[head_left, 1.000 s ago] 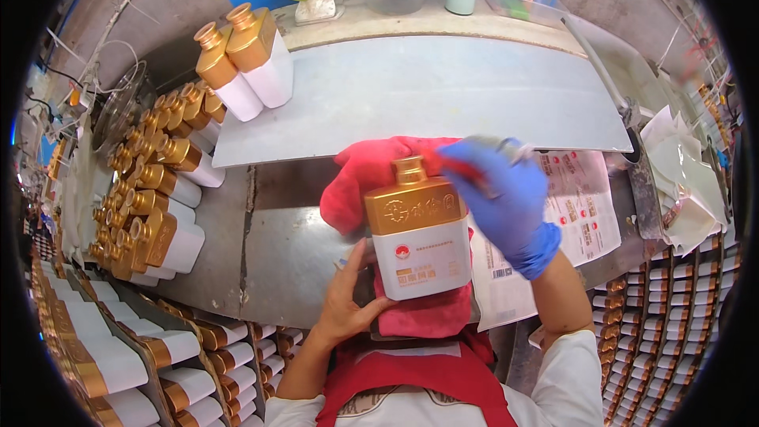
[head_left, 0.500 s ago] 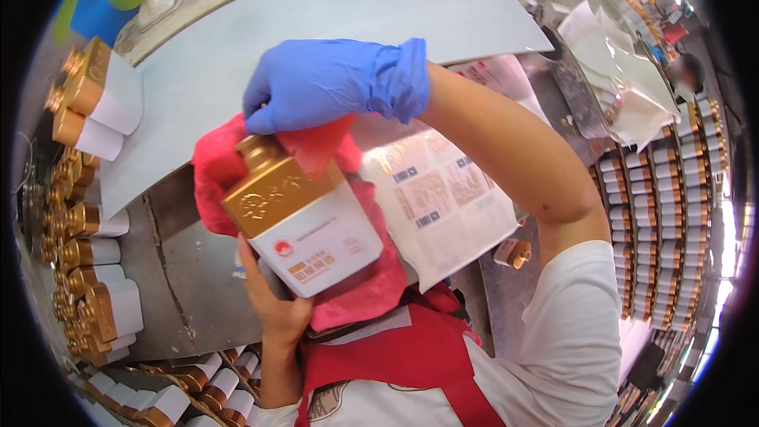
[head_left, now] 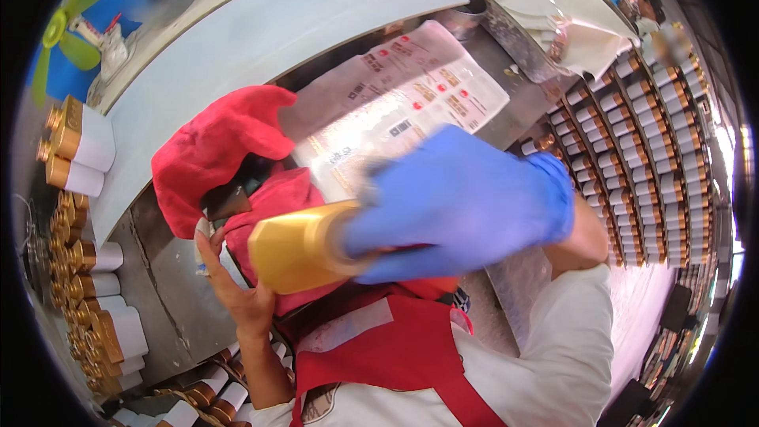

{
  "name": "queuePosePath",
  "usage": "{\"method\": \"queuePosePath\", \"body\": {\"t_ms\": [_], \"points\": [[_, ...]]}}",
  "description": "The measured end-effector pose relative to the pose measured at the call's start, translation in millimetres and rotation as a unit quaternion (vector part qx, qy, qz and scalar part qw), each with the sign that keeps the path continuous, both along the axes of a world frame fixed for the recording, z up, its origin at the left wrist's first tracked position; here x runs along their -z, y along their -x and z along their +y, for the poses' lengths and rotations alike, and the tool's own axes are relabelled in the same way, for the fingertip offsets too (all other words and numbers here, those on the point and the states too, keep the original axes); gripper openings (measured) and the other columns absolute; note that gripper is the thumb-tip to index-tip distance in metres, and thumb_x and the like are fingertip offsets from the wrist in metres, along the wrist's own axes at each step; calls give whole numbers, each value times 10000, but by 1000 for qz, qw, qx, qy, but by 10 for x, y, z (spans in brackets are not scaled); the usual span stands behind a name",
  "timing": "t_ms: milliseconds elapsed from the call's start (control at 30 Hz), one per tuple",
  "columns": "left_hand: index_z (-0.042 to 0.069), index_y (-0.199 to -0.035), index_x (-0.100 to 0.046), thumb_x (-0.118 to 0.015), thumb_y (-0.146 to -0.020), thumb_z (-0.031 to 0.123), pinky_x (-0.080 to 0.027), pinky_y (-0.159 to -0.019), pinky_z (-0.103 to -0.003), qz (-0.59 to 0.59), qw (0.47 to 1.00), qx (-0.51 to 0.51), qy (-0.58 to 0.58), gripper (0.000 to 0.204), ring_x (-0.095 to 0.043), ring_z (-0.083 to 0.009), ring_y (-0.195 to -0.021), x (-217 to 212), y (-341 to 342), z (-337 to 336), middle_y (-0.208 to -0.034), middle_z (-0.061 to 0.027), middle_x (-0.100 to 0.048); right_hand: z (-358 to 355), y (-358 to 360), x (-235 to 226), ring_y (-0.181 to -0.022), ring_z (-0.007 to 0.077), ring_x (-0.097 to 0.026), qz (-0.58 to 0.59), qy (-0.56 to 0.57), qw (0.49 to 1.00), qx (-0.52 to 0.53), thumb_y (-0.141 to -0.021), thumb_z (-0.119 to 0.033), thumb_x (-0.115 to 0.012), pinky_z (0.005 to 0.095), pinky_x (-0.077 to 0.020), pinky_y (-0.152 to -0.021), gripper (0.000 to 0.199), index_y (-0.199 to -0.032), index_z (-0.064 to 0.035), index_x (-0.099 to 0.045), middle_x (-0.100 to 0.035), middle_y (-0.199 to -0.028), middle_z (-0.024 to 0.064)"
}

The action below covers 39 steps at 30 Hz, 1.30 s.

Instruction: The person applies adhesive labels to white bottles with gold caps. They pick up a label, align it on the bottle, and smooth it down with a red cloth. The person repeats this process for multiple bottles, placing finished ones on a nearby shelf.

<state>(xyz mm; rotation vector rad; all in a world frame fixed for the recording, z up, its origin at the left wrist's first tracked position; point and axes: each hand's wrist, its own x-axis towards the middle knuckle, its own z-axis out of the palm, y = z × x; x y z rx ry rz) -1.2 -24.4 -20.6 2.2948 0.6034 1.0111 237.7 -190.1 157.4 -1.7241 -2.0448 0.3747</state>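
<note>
A gold-shouldered bottle [head_left: 296, 251] is in front of me, tilted so its gold part faces up and its white body is mostly out of sight. My right hand [head_left: 455, 202], in a blue glove and blurred by motion, is closed around its neck. Bare and with fingers stretched out, my left hand [head_left: 241, 296] is beside the bottle's left edge; whether it touches the bottle I cannot tell. A red cloth [head_left: 217, 138] lies bunched beyond the left fingertips, draped over something dark.
Printed sheets [head_left: 415, 83] lie on the metal bench behind the bottle. A pale board [head_left: 261, 28] spans the far side. Gold-and-white bottles [head_left: 83, 142] line the left, and racks of them [head_left: 632, 158] fill the right. A green fan [head_left: 55, 28] stands at the far left.
My right hand has moved right and nearer with the bottle, tipping it to show its gold top. The bottle has come off the red cloth. My left hand has shifted slightly left.
</note>
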Motion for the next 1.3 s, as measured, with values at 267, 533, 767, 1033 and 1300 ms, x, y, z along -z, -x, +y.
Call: {"method": "queuePosePath", "body": {"t_ms": [267, 533, 767, 1033, 1300], "points": [[-2, -1469, -268, -717, -792, 14, -378, -1038, -403, 5, 999, 34, 10, 813, -485, -313, -1231, -104, -184, -150, -1465, -197, -369, -2289, 264, 635, -628, 224, -631, 76, 31, 880, 468, -673, -198, -826, 290, -495, -598, 223, -841, -92, -724, -644, -724, 89], [7, -1457, -304, -664, -828, -23, -398, -1001, -388, 41, 997, 58, 32, 726, -525, -268, -1161, -251, -517, -380, -1477, -128, -372, -4160, 448, 3113, -729, 283, -689, 110, 163, 571, 797, -755, -366, -715, 359, -521, -674, 335, -876, -54, -731, -699, -794, 138], [31, -1456, -322, -652, -843, 2, -412, -974, -401, 104, 994, 36, -4, 696, -525, -255, -1139, -339, -693, -684, -1472, -117, -379, -5254, 541, 4759, -805, 261, -705, 224, 115, 363, 897, -752, -375, -711, 363, -528, -726, 364, -941, -65, -736, -710, -860, 172], [33, -1456, -332, -661, -837, 31, -432, -952, -404, 171, 982, 25, -80, 701, -517, -278, -1136, -444, -793, -878, -1458, -133, -390, -5379, 139, 5380, -840, 283, -703, 222, 85, 337, 911, -757, -370, -715, 373, -528, -736, 381, -958, -46, -727, -706, -881, 189], [25, -1439, -363, -664, -826, 24, -441, -954, -404, 227, 968, 36, -99, 683, -522, -299, -1121, -382, -795, -846, -1448, -196, -366, -5690, 0, 5627, -803, 216, -681, 210, 81, 380, 897, -852, -373, -661, 365, -510, -728, 381, -987, -22, -726, -718, -894, 167]]}}
